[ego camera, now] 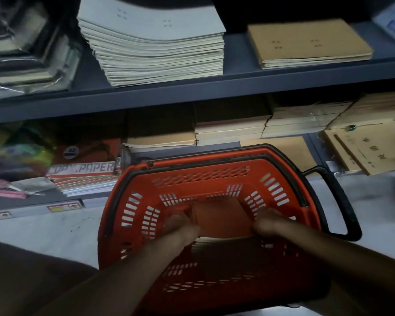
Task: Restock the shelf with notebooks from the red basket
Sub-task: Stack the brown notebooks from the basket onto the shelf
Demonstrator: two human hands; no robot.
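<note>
While both of our hands are reaching down into the basket (192, 179), we are gripping a small stack of notebooks (224, 218) that is sitting on the basket's floor. Our left hand (180, 231) is clasping the stack's left edge, with the fingers curled around it. Our right hand (269, 223) is clasping the right edge in the same way. We cannot tell how many notebooks are in the stack; only the top cover and a few pale page edges below it are showing.

We are seeing one red basket, standing on the pale floor (43, 226) just in front of the shelf (192, 92). One black handle (342, 201) is hanging off the basket's right side.

Two shelf levels are showing. On the upper level we are counting two notebook piles well apart: a tall grey pile (155, 49) and, to its right, a low brown pile (308, 44). Wrapped goods (27, 46) are lying at the far left of that level, too blurred for us to count.

On the lower level, brown notebook piles (271, 124) are sitting behind the basket. One red pack printed "PAPER" (87, 165) is lying to the basket's left, and brown envelopes (369, 151) are lying to its right.
</note>
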